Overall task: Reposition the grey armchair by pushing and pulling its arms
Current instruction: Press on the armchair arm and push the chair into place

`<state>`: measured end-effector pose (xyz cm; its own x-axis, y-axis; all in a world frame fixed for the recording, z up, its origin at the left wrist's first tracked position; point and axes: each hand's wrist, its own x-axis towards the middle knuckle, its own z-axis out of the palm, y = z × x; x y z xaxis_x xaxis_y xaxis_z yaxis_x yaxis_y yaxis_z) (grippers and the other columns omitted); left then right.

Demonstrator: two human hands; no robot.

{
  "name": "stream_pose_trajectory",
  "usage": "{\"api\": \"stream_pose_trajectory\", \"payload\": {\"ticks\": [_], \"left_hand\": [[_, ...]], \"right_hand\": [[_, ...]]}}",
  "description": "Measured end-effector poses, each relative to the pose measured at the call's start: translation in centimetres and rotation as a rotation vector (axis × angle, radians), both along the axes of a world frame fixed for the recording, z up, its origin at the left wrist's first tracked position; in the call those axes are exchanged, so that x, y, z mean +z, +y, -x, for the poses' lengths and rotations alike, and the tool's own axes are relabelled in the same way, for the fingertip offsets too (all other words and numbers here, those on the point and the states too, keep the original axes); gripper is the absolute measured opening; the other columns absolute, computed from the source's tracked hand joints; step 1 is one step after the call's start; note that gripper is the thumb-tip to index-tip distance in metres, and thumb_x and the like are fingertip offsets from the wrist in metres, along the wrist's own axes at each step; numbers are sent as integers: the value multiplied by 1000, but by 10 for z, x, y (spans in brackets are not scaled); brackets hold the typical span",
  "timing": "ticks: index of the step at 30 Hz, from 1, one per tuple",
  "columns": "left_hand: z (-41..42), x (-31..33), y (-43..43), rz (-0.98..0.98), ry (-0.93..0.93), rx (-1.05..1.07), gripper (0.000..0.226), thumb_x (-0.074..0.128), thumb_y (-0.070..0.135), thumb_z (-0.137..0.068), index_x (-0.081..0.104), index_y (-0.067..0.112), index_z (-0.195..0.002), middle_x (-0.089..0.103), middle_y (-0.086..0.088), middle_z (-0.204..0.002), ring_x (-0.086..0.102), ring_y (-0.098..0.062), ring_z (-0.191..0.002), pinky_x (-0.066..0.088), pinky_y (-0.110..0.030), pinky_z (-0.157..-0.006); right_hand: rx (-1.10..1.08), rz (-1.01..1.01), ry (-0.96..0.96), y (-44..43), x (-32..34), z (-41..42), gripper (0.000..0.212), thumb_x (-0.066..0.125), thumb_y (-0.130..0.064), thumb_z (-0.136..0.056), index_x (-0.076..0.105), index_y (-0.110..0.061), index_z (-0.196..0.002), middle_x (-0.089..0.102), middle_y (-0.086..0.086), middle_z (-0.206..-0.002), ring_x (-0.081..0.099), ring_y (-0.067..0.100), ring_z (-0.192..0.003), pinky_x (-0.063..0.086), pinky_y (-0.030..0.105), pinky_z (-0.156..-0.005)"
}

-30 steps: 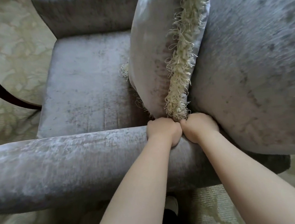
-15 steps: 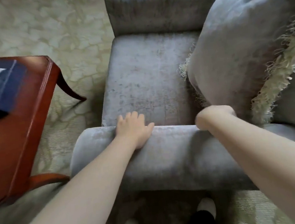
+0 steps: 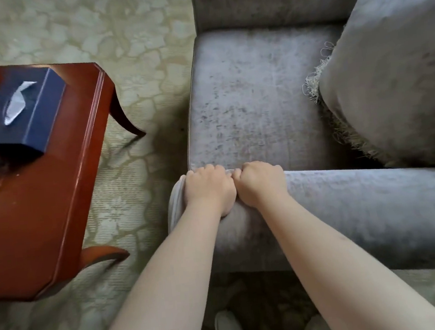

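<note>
the grey armchair (image 3: 252,96) stands straight ahead of the person on the patterned carpet (image 3: 120,28), seen from its side. its near arm (image 3: 359,205) lies crosswise in the view, the long axis running from the rounded front end at the left to the back of the chair at the right. both hands sit on that front end, touching each other. the left hand (image 3: 209,189) is curled over the very tip of the arm and the right hand (image 3: 261,182) over the top just beside it, fingers of both hooked down the inner edge toward the seat (image 3: 241,57) – a firm two-handed grip on the upholstery, nothing else held.

because the grip is at the front end and not midway along the arm, a push or pull here would likely swing the front of the chair rather than slide it square. a pull brings it toward the shoes (image 3: 225,324). the red desk (image 3: 45,219) with its blue tissue box (image 3: 30,112) stands off the chair's front, to the left – near, but apart. a fringed cushion (image 3: 392,75) leans against the chair's back.
</note>
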<state>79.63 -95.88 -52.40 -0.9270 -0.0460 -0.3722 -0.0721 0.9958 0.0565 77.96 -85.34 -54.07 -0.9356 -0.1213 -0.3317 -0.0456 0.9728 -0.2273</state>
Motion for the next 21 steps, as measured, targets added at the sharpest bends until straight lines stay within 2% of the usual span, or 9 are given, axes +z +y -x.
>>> {"api": "stream_pose_trajectory", "payload": {"ticks": [8, 12, 15, 18, 21], "left_hand": [[3, -4, -2, 12, -5, -13, 52, 21, 42, -96, 57, 9, -116, 57, -15, -124, 52, -34, -113, 36, -40, -90], [4, 2, -1, -18, -75, 31, 52, 23, 41, -94, 57, 11, -119, 55, -16, -126, 51, -35, -113, 35, -38, -82], [1, 7, 0, -24, -96, 40, 53, 22, 40, -95, 56, 11, -123, 53, -17, -129, 49, -34, -115, 35, -39, -86], [-10, 8, 4, -18, -94, 9, 51, 22, 37, -94, 58, 9, -119, 55, -18, -126, 50, -34, -113, 34, -38, -82], [-23, 4, 5, -20, -83, 5, 49, 23, 34, -93, 59, 8, -114, 57, -17, -122, 52, -34, -111, 35, -38, -86]], "right_hand": [[6, -7, -18, 2, 2, 2, 49, 25, -36, -93, 66, -10, -100, 64, 15, -111, 57, 30, -102, 34, 39, -87], [17, 1, -77, 6, 5, 2, 49, 24, -37, -94, 63, -9, -106, 61, 15, -116, 55, 30, -106, 32, 36, -81], [28, -11, -96, 8, 9, -1, 49, 25, -38, -94, 61, -10, -112, 60, 14, -120, 53, 30, -110, 29, 35, -77], [26, -25, -91, 11, 11, -9, 45, 27, -38, -94, 62, -12, -106, 61, 13, -116, 54, 29, -106, 28, 35, -77], [16, -25, -69, 12, 8, -24, 37, 28, -38, -92, 57, -15, -86, 63, 14, -107, 55, 29, -93, 27, 36, -76]]}}
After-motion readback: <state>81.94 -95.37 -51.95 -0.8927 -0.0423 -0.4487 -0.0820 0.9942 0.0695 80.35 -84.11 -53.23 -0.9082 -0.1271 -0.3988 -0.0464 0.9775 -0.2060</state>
